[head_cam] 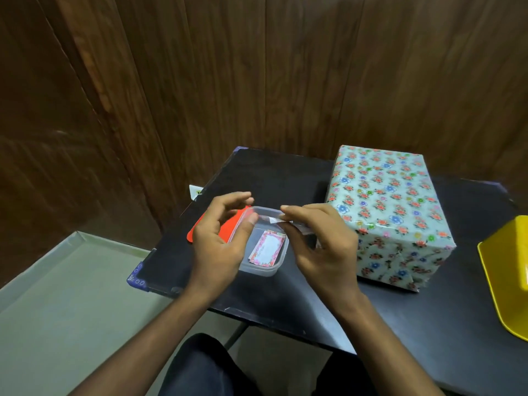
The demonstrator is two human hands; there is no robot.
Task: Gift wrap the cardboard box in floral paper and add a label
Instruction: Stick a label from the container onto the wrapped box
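The box wrapped in floral paper stands on the black table, to the right of my hands. A clear plastic container sits in front of me with pink floral labels lying in it. My right hand pinches a small whitish strip above the container's far rim. My left hand hovers over the container's left side with curled fingers; its thumb tip is at the strip's left end.
A red lid lies under my left hand, left of the container. A yellow plastic object sits at the table's right edge. Wood panelling rises behind the table. Pale floor lies to the left, and my knees show below the table's near edge.
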